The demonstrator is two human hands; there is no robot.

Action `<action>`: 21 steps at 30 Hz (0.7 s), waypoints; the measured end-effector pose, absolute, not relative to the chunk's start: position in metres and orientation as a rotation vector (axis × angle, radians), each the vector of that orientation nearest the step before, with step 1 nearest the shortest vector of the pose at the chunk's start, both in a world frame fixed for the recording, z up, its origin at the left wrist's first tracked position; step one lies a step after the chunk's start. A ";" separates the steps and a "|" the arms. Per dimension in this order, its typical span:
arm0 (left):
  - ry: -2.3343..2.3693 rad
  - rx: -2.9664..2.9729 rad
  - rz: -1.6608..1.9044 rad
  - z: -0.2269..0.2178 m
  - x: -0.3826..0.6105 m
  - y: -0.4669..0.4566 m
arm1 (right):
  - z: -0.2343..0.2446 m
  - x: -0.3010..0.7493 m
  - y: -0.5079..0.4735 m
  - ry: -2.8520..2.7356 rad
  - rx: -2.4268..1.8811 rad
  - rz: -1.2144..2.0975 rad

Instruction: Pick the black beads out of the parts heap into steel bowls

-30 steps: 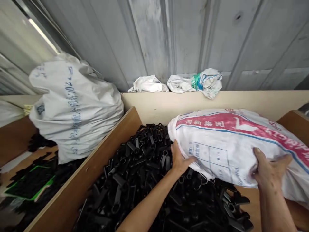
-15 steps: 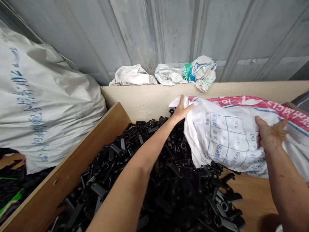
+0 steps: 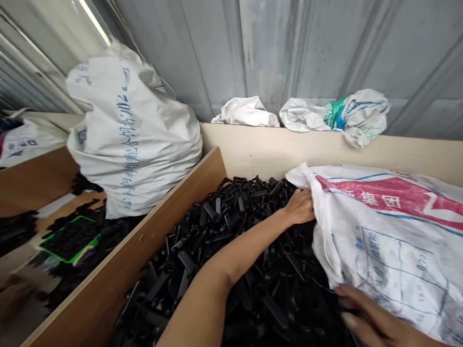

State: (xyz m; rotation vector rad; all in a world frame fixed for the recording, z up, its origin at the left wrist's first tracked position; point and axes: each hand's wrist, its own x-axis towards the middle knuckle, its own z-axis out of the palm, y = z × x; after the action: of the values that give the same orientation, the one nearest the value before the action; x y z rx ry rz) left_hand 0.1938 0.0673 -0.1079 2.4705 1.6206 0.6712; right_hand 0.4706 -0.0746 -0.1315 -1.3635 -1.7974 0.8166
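A white woven sack [image 3: 394, 241] with a red band and blue print lies at the right of a wooden bin, resting on a heap of black plastic parts [image 3: 224, 241]. My left hand [image 3: 299, 206] reaches across the heap and its fingers close on the sack's upper left edge. My right hand [image 3: 369, 320] is low at the bottom right, blurred, with its fingers pressed against the sack's lower edge just above the black parts.
A wooden divider [image 3: 152, 246] separates this bin from the left compartment, where a full white sack [image 3: 133, 140] stands over more black parts and a green tray [image 3: 70, 238]. Crumpled bags [image 3: 336, 115] lie on the bin's back board [image 3: 275, 149] before a metal wall.
My left hand came down from the sack's top corner to its left edge. My right hand dropped from the sack's upper face to its bottom edge. The sack shifted right and the view swung left.
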 end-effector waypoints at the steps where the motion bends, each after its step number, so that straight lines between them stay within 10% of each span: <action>1: 1.600 2.453 0.686 -0.108 0.203 0.076 | -0.142 0.450 -0.079 -1.905 -1.318 0.866; 11: 1.708 2.394 0.602 -0.107 0.186 0.118 | -0.177 0.334 -0.001 -2.087 -1.451 0.260; 21: 2.383 1.717 0.174 -0.130 -0.024 0.007 | -0.161 0.167 0.085 -2.393 -0.954 1.048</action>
State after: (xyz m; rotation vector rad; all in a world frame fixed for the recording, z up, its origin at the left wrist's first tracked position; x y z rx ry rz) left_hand -0.0238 0.0068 -0.1295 1.7170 2.3826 0.1737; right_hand 0.1672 0.0850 -0.1612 -0.9536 -2.3928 1.0483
